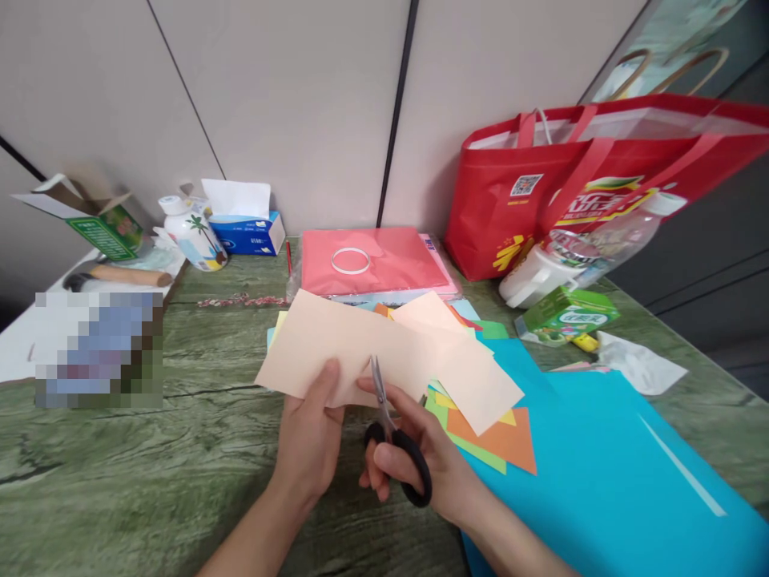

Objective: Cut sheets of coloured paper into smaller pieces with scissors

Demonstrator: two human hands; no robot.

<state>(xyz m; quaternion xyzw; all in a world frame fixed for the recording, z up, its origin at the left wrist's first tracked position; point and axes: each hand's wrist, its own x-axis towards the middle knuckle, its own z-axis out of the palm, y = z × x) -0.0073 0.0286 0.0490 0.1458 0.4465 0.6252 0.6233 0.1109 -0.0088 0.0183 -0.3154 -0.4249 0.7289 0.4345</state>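
Note:
My left hand (312, 437) pinches the near edge of a cream paper sheet (336, 340), with the thumb on top. In my right hand (420, 449) are black-handled scissors (384, 405), their blades pointing away from me over the sheet's near part. The right index finger lies along the blades and touches the paper. Whether the blades are cutting into the sheet I cannot tell. Beneath and to the right lie more cream pieces (477, 385), along with orange paper (498, 441) and other coloured scraps. A large blue sheet (577, 473) spreads under them on the right.
At the back lies a pink paper pack (372, 260) with a white ring (351, 260) on it. A red bag (510, 200), a white mug (529, 276) and a green box (568, 311) stand right. A hammer (120, 275), bottle (193, 232) and tissue box (246, 231) are left.

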